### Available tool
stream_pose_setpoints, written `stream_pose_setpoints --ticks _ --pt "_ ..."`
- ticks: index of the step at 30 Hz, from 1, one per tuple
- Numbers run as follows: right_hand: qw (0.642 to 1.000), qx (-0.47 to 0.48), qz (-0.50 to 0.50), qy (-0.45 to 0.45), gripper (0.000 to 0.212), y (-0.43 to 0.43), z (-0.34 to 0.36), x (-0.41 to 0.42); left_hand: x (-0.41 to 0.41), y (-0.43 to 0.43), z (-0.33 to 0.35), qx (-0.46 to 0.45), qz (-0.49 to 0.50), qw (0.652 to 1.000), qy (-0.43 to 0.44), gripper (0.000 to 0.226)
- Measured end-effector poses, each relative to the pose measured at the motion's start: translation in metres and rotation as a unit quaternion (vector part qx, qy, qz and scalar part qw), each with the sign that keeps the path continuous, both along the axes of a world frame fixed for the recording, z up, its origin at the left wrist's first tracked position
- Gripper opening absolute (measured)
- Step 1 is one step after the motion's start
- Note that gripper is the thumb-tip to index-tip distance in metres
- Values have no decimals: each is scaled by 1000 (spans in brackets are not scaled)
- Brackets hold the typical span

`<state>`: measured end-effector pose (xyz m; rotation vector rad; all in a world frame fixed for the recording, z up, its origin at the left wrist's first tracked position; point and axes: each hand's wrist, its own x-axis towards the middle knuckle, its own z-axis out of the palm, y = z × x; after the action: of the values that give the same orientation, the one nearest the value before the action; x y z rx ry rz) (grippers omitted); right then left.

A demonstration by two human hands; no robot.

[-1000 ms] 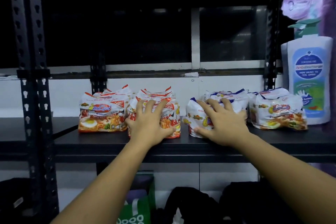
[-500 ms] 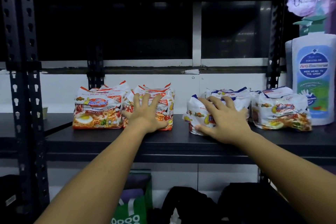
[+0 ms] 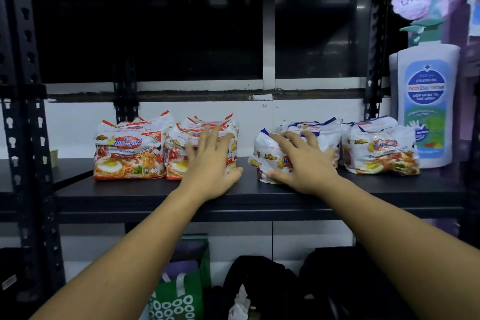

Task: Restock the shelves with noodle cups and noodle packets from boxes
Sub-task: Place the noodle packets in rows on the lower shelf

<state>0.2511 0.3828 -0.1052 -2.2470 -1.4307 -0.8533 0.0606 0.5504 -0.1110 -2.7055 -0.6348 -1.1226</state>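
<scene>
Since half a second ago the left hand (image 3: pixel 210 166) has drawn its fingers closer together, and they are now motion-blurred, while both hands stay on the same packs. One black metal shelf board (image 3: pixel 259 197) carries everything. One tall white pump bottle (image 3: pixel 426 101) with a green pump and a blue label stands at its right end. Four plastic noodle multipacks stand upright in a row on the board, faces outward. Two are red-and-white: the outer red pack (image 3: pixel 130 153) at the left and the inner red pack (image 3: pixel 179 148) touching it. Two are blue-and-white: the inner blue pack (image 3: pixel 267 156) and the outer blue pack (image 3: pixel 379 150), which is just beside the bottle. A narrow gap of bare shelf separates the red pair from the blue pair. The left hand presses flat against the inner red pack's front, fingers nearly together. The right hand (image 3: pixel 309 166) lies on the inner blue pack, four fingers spread over its top and the thumb stretched along its lower front.
</scene>
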Motion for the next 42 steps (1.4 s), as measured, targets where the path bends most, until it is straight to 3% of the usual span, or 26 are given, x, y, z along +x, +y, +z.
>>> stream_pose_setpoints --ticks 2,5,9,13,24,33,42 --pt "1000 9 6 5 92 -3 0 -1 7 -18 -2 9 -125 992 -22 53" --pt "1000 14 10 18 92 -12 3 0 19 -31 -2 -66 -150 986 29 36" --pt "999 11 -13 28 93 -21 4 17 27 -22 8 -193 -74 960 188 57" --pt "999 8 -36 38 94 -29 3 42 28 -23 11 -198 -63 942 263 61" --pt "999 5 7 50 96 -37 2 80 31 -23 9 -202 -68 940 267 60" --pt "995 -25 -95 -17 100 -25 -3 81 32 -22 5 -203 -77 944 248 57" --pt "997 -47 -59 14 100 -35 -1 72 27 -15 4 -228 -85 940 240 65"
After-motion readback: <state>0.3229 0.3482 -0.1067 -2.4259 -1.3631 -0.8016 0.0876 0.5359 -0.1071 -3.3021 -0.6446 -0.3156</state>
